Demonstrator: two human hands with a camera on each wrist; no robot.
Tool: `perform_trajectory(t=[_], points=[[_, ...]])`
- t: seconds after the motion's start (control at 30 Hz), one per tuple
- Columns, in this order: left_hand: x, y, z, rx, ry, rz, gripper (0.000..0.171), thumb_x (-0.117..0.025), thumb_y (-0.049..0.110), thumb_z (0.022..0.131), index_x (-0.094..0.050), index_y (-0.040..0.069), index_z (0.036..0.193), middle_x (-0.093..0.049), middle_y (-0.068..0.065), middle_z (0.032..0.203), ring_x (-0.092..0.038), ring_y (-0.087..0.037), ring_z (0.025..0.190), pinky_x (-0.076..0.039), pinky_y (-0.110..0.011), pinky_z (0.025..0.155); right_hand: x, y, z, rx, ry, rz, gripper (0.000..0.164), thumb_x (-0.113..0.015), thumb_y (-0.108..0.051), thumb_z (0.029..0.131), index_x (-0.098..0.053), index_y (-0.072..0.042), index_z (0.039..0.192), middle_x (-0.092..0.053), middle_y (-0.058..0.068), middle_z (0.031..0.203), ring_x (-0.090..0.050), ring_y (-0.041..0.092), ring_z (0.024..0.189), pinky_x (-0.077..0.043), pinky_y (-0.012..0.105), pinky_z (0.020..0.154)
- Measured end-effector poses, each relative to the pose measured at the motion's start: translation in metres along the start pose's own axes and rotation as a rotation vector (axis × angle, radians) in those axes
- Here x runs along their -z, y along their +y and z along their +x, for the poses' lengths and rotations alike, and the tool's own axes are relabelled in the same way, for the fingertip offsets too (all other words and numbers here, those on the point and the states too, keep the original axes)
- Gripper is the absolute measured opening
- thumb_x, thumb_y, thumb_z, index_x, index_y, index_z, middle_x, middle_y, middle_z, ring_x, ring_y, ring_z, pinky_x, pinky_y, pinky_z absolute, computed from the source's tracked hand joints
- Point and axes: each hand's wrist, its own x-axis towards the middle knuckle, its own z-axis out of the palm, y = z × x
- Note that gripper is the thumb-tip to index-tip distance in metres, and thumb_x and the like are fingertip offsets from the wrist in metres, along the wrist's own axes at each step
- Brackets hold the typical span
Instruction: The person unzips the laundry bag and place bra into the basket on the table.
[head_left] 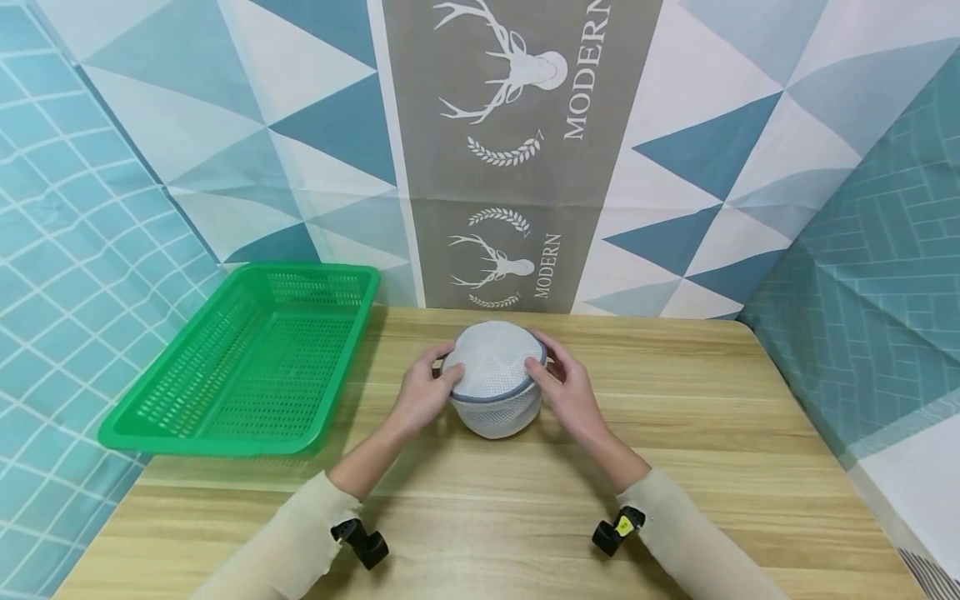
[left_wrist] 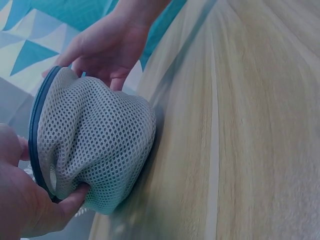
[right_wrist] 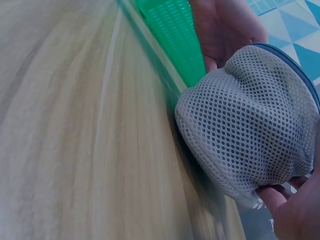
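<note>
A round white mesh laundry bag [head_left: 493, 362] with a grey-blue zip band round its rim is held near the middle of the wooden table. On its left side my left hand [head_left: 424, 392] grips the rim, thumb on top and fingers beneath. My right hand [head_left: 568, 387] grips the opposite side the same way. The wrist views show the honeycomb mesh side of the bag [left_wrist: 100, 135] sagging in folds, close to the tabletop. Whether its base touches the wood I cannot tell.
A green plastic basket [head_left: 341, 367] with slotted walls stands at the table's left. Behind the wooden table [head_left: 675, 467] rises a wall covering [head_left: 517, 175] with triangles and deer heads. Blue tile-patterned sheets [head_left: 60, 250] hang at the left side.
</note>
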Motion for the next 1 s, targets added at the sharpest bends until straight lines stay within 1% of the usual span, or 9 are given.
perform_trajectory(t=[0.17,0.3,0.43,0.53,0.63,0.7,1.0], points=[[-0.003,0.0,-0.003,-0.009,-0.005,0.001,0.059,-0.064,0.021,0.111,-0.052,0.002,0.165,-0.049,-0.025,0.173,-0.059,-0.047,0.152,-0.053,-0.057,0.127,0.004,0.0,-0.005,0.014,0.001,-0.008,0.057,-0.066,-0.018,0.113,-0.051,-0.008,0.168,-0.054,0.019,0.173,-0.058,0.038,0.156,-0.05,0.01,0.114],[-0.006,0.002,-0.004,-0.017,-0.011,-0.001,0.058,-0.065,0.022,0.11,-0.053,0.002,0.164,-0.051,-0.025,0.172,-0.061,-0.046,0.15,-0.056,-0.056,0.124,0.008,0.0,-0.008,0.021,0.014,0.005,0.056,-0.066,-0.014,0.113,-0.052,-0.006,0.167,-0.055,0.023,0.171,-0.06,0.04,0.151,-0.05,0.005,0.108],[-0.009,0.004,-0.005,-0.014,-0.018,-0.007,0.058,-0.066,0.022,0.11,-0.054,0.002,0.163,-0.053,-0.025,0.17,-0.063,-0.045,0.147,-0.06,-0.052,0.118,0.011,0.002,-0.01,0.042,0.015,-0.001,0.055,-0.064,-0.012,0.113,-0.051,-0.004,0.167,-0.055,0.026,0.17,-0.06,0.04,0.149,-0.05,0.004,0.107],[-0.01,0.003,-0.006,-0.013,-0.021,-0.012,0.057,-0.067,0.023,0.11,-0.056,0.003,0.162,-0.057,-0.024,0.165,-0.066,-0.042,0.14,-0.062,-0.044,0.109,0.014,0.003,-0.011,0.045,0.014,-0.007,0.055,-0.064,-0.01,0.113,-0.05,-0.001,0.167,-0.054,0.026,0.171,-0.057,0.041,0.152,-0.049,0.003,0.109],[-0.011,0.003,-0.006,-0.014,-0.021,-0.019,0.056,-0.069,0.023,0.11,-0.057,0.003,0.161,-0.06,-0.022,0.161,-0.067,-0.037,0.134,-0.061,-0.035,0.1,0.016,0.004,-0.013,0.039,0.011,-0.007,0.056,-0.063,-0.01,0.114,-0.049,0.001,0.167,-0.052,0.027,0.172,-0.054,0.042,0.156,-0.047,0.002,0.11],[-0.012,0.003,-0.007,-0.013,-0.024,-0.028,0.056,-0.07,0.023,0.109,-0.058,0.003,0.161,-0.061,-0.022,0.161,-0.068,-0.036,0.132,-0.06,-0.032,0.096,0.017,0.003,-0.014,0.036,0.009,-0.005,0.056,-0.062,-0.011,0.115,-0.048,0.001,0.167,-0.051,0.026,0.173,-0.053,0.043,0.158,-0.047,0.002,0.111],[-0.011,0.001,-0.008,0.0,-0.037,-0.052,0.059,-0.072,0.025,0.108,-0.057,0.006,0.162,-0.059,-0.02,0.164,-0.068,-0.038,0.135,-0.06,-0.028,0.089,0.021,0.006,-0.015,0.027,0.001,-0.005,0.056,-0.062,-0.011,0.114,-0.048,0.0,0.167,-0.051,0.026,0.173,-0.054,0.044,0.156,-0.049,0.003,0.11]])
